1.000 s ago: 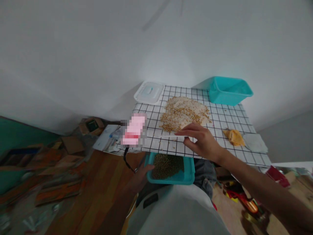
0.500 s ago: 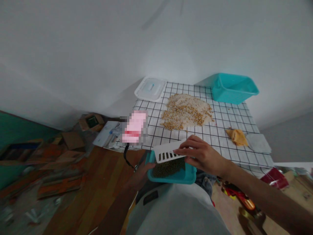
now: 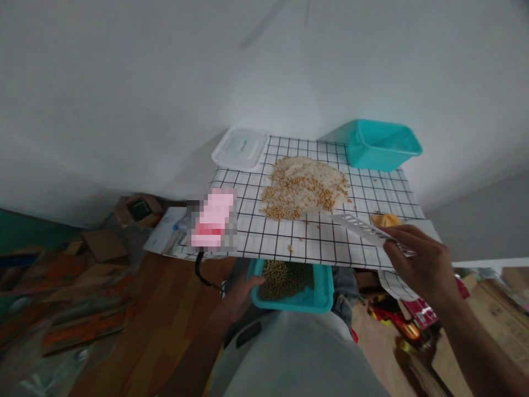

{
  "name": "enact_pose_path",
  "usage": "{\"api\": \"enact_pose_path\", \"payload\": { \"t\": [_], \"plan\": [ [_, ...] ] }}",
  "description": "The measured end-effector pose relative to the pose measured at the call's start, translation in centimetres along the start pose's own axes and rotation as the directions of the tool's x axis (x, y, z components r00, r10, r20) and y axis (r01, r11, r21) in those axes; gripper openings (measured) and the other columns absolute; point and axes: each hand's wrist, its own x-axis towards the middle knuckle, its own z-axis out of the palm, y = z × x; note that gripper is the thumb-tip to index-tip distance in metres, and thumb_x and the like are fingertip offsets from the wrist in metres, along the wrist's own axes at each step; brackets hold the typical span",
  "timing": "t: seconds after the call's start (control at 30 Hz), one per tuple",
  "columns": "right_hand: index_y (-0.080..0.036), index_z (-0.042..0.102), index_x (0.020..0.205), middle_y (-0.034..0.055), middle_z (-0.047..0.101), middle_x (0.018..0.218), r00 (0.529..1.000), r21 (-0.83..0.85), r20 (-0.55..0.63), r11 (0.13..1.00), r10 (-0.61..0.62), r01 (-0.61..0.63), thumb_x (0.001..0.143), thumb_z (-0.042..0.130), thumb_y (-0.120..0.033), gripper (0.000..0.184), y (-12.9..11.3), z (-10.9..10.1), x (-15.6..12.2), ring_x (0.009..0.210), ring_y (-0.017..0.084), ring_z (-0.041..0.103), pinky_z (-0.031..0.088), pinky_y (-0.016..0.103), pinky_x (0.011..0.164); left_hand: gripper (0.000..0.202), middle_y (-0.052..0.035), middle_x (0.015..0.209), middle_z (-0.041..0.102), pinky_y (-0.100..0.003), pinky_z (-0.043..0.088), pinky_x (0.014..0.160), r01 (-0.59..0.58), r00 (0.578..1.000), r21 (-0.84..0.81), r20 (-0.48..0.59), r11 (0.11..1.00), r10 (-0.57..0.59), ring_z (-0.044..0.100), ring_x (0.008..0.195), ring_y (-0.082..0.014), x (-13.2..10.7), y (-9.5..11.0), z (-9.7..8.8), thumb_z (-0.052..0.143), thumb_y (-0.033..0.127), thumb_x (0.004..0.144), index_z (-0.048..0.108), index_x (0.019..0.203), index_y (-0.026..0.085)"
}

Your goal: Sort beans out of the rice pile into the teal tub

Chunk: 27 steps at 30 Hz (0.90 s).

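Below the table's front edge, my left hand [image 3: 240,298] grips the left rim of a teal plastic tub [image 3: 328,295], its thumb over the edge. Dark green beans [image 3: 285,289] lie in the tub, with yellowish beans [image 3: 276,271] on their left part. Over the table's right side, my right hand [image 3: 425,267] holds a white slotted plastic strip [image 3: 357,225] by one end. The strip's far end points left, close to a spread-out heap of pale grains [image 3: 308,165] mixed with yellow beans [image 3: 303,190].
The table has a white cloth with black grid lines [image 3: 256,231]. A second teal tub [image 3: 382,157] stands at the back right, a white lid [image 3: 241,148] at the back left. A blurred pink device [image 3: 212,218] is on the left, a yellow cloth [image 3: 385,219] on the right.
My right hand has carried the slotted strip from above the tub to the right, over the table. Yellowish beans now show in the tub. My left hand keeps its grip.
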Motion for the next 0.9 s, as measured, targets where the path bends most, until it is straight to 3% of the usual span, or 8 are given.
{"api": "enact_pose_path", "payload": {
  "t": [0.17, 0.47, 0.6, 0.73, 0.9],
  "plan": [
    [-0.024, 0.074, 0.107, 0.0051, 0.072, 0.101, 0.999, 0.023, 0.032, 1.0, 0.015, -0.016, 0.087, 0.06, -0.02, 0.025, -0.6, 1.5, -0.9, 0.088, 0.021, 0.069, 0.058, 0.036, 0.079, 0.024, -0.0109, 0.108, 0.078, -0.045, 0.047, 0.104, -0.03, 0.999, 0.048, 0.023, 0.998, 0.029, 0.057, 0.126, -0.0382, 0.7, -0.9, -0.3, 0.075, 0.017, 0.069, 0.077, 0.093, 0.018],
    [-0.03, 0.072, 0.116, 0.0066, 0.067, 0.102, 0.993, 0.119, 0.116, 0.993, -0.009, -0.005, 0.087, 0.058, -0.017, 0.035, -4.3, 3.7, -2.8, 0.091, 0.022, 0.065, 0.058, 0.041, 0.08, 0.023, -0.0089, 0.111, 0.078, -0.044, 0.046, 0.104, -0.073, 0.997, 0.116, 0.031, 0.991, 0.07, 0.057, 0.126, -0.0369, 0.9, -1.1, -0.1, 0.073, 0.02, 0.072, 0.077, 0.095, 0.019],
    [-0.033, 0.07, 0.121, 0.0071, 0.066, 0.102, 0.981, 0.183, 0.171, 0.981, -0.091, 0.06, 0.086, 0.06, -0.016, 0.04, -6.2, 4.3, -3.5, 0.091, 0.024, 0.063, 0.059, 0.042, 0.075, 0.02, -0.0075, 0.115, 0.077, -0.041, 0.043, 0.107, -0.091, 0.995, 0.172, 0.047, 0.981, 0.084, 0.053, 0.13, -0.0367, 0.9, -0.8, -0.7, 0.077, 0.017, 0.069, 0.078, 0.089, 0.02],
    [-0.037, 0.065, 0.128, 0.0056, 0.067, 0.102, 0.952, 0.273, 0.236, 0.954, -0.194, 0.126, 0.085, 0.06, -0.013, 0.049, -7.1, 4.0, -4.3, 0.09, 0.023, 0.062, 0.058, 0.042, 0.071, 0.017, -0.0079, 0.117, 0.076, -0.04, 0.041, 0.108, -0.082, 0.996, 0.194, 0.057, 0.978, 0.072, 0.054, 0.129, -0.0354, 1.1, -0.8, -1.1, 0.079, 0.016, 0.068, 0.079, 0.085, 0.02],
    [-0.036, 0.068, 0.124, 0.0051, 0.068, 0.103, 0.974, 0.207, 0.186, 0.974, -0.131, 0.091, 0.086, 0.06, -0.013, 0.045, -5.6, 2.3, -3.7, 0.091, 0.023, 0.063, 0.057, 0.04, 0.073, 0.027, -0.0075, 0.117, 0.076, -0.038, 0.045, 0.105, -0.05, 0.997, 0.125, 0.061, 0.991, 0.043, 0.063, 0.119, -0.0305, 1.2, -0.6, -0.3, 0.075, 0.019, 0.075, 0.077, 0.102, 0.02]
  ]
}}
